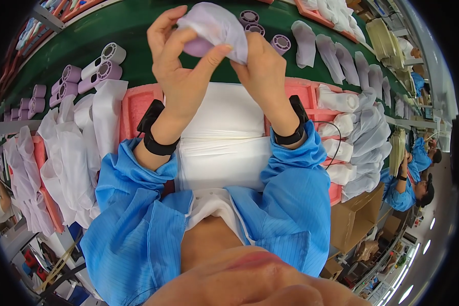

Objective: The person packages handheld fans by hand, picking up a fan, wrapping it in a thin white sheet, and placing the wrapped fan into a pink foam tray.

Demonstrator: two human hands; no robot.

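Note:
Both hands are raised over the green work surface around a lilac cylindrical part (pixel 196 47) in a thin, translucent white bag (pixel 217 23). My left hand (pixel 181 64) has its thumb and fingers closed on the bag near the part's exposed lilac end. On the other side, my right hand (pixel 262 66) grips the bag's edge, its fingertips partly hidden behind the film. Below the hands lies a stack of flat white bags (pixel 224 158) in front of my chest. Just beyond my right hand, several lilac cylinders (pixel 280 44) stand on the green surface.
Pink foam trays (pixel 137 109) flank the stack, with bagged parts (pixel 69 148) at left and more bagged parts (pixel 370 132) at right. Unbagged cylinders (pixel 109 70) sit on the green surface (pixel 137 38) at far left. A cardboard box (pixel 357 219) and co-workers in blue (pixel 400 194) are at right.

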